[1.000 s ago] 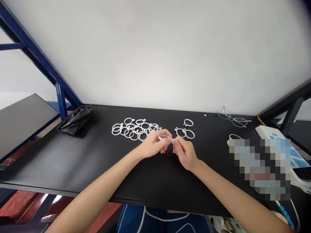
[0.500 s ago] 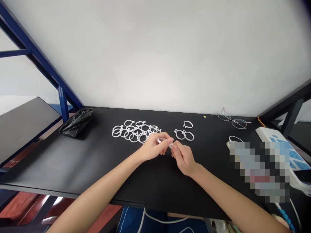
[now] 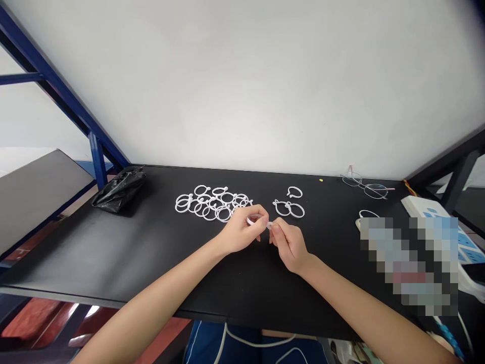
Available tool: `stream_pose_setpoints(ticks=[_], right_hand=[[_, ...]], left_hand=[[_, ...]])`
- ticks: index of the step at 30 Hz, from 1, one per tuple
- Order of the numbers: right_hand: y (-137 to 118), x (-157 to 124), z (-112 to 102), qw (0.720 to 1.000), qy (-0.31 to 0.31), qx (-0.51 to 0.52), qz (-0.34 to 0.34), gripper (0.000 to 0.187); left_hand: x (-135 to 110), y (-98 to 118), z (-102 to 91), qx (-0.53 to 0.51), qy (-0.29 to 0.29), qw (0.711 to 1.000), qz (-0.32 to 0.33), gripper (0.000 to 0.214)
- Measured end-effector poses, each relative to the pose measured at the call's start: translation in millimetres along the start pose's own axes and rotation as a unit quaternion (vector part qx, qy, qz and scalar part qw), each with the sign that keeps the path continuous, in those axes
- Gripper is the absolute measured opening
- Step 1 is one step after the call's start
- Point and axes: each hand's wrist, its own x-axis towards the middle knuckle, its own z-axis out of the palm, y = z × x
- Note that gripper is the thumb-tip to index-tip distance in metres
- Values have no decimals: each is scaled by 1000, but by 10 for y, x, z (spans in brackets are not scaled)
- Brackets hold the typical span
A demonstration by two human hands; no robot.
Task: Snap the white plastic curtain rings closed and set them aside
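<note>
Both my hands meet over the middle of a black table [image 3: 125,253]. My left hand [image 3: 242,230] and my right hand [image 3: 288,243] pinch the two sides of one small white plastic ring [image 3: 256,219] just above the tabletop. A heap of several like white rings [image 3: 212,203] lies just behind my left hand. Three more white rings [image 3: 289,203] lie apart, behind my right hand.
A crumpled black bag [image 3: 120,189] sits at the table's back left. A pair of glasses [image 3: 364,185] lies at the back right, near a white and blue box [image 3: 447,227]. A blue metal frame [image 3: 94,151] stands at the left.
Both hands stay pinched on the ring; they shifted only slightly over the table while working it. The view moved a little.
</note>
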Motion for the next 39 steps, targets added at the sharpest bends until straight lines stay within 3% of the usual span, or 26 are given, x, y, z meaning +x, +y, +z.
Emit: stream_pose_setpoints(ticks=[15, 20, 24, 26, 29, 32, 35, 39], right_hand=[[3, -32, 49, 998, 0, 43, 40, 33], [19, -27, 42, 999, 0, 22, 40, 34], [21, 34, -40, 998, 24, -52, 18, 28], [31, 95, -98, 993, 71, -86, 36, 22], [96, 186, -167, 977, 134, -153, 64, 7], [221, 214, -181, 960, 98, -246, 91, 26], [352, 178, -159, 947, 58, -293, 119, 47], [451, 151, -188, 945, 34, -296, 133, 49]], left_hand=[[8, -29, -13, -5, -22, 1000, -16, 17], [26, -10, -53, 61, -25, 998, 11, 22], [41, 9, -93, 128, -42, 991, 27, 27], [43, -17, -110, 210, -15, 977, 44, 26], [50, -97, -145, 357, 36, 930, 86, 29], [69, -182, -199, 441, 37, 892, 91, 32], [98, -235, -253, 481, 21, 875, 59, 28], [117, -252, -285, 491, 10, 870, 37, 26]])
